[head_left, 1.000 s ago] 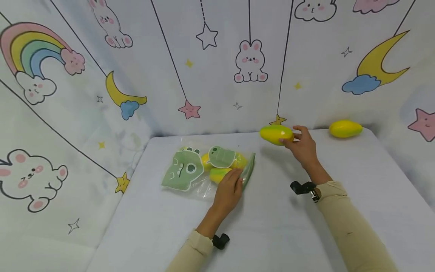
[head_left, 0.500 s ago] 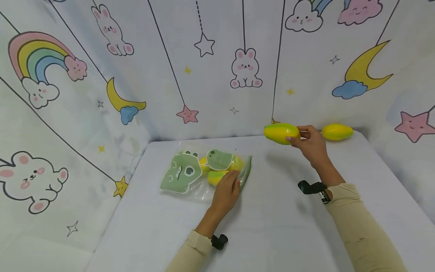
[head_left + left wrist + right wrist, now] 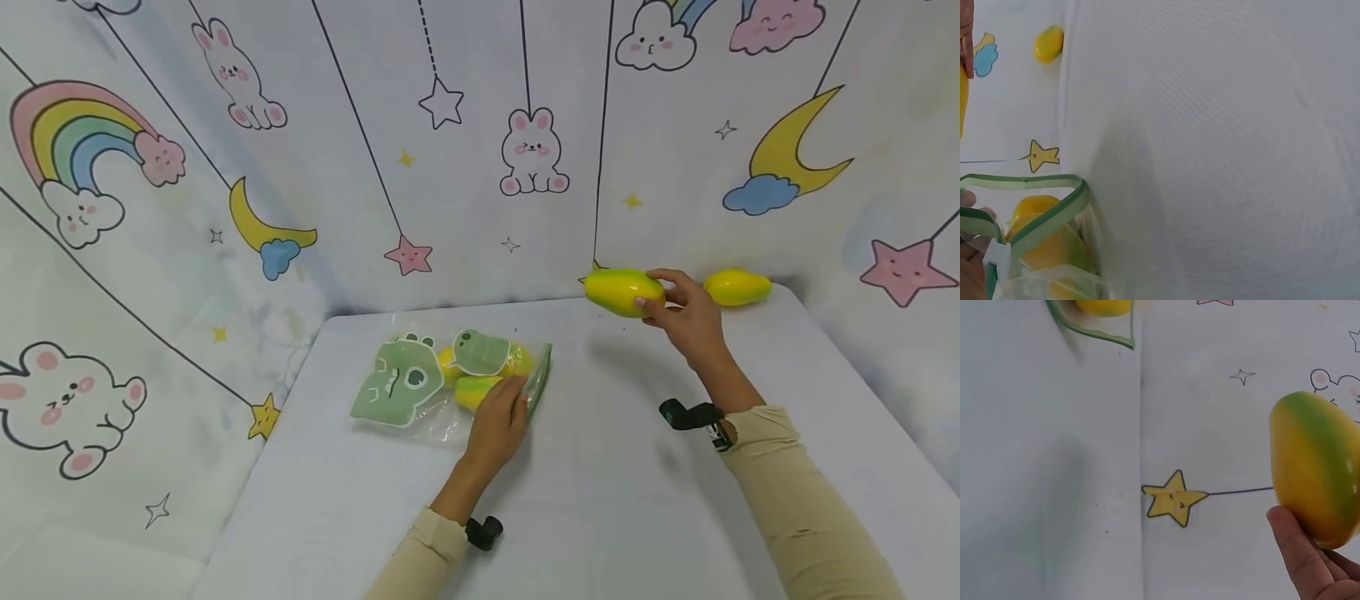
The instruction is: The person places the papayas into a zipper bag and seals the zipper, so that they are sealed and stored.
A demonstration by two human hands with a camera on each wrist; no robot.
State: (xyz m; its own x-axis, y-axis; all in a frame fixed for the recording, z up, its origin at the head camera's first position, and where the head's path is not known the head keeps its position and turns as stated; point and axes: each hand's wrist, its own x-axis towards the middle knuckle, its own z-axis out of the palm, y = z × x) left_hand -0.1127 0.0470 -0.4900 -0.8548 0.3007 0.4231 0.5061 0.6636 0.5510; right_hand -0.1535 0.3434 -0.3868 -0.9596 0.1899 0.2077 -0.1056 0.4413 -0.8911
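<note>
My right hand (image 3: 688, 321) pinches one end of a shiny yellow-green toy mango (image 3: 622, 292), held up above the back of the table. In the right wrist view the same mango (image 3: 1315, 465) sits at the fingertips. My left hand (image 3: 497, 421) grips the mouth of a clear zip bag (image 3: 401, 383) with a green dinosaur print. Its green-edged opening gapes toward the right, and the left wrist view shows a white slider (image 3: 999, 257) on it. Several mangoes (image 3: 1054, 247) lie inside the bag, partly hidden by the print and my hand.
Another toy mango (image 3: 737, 287) lies at the table's back right corner, just behind my right hand. A white cloth (image 3: 585, 500) covers the table. Patterned fabric (image 3: 465, 192) with rabbits, stars and moons stands along the back and sides.
My right hand has carried its mango rightward, closer to the one at the back corner, and has turned it slightly. My left hand stays at the bag. The head view has shifted a little.
</note>
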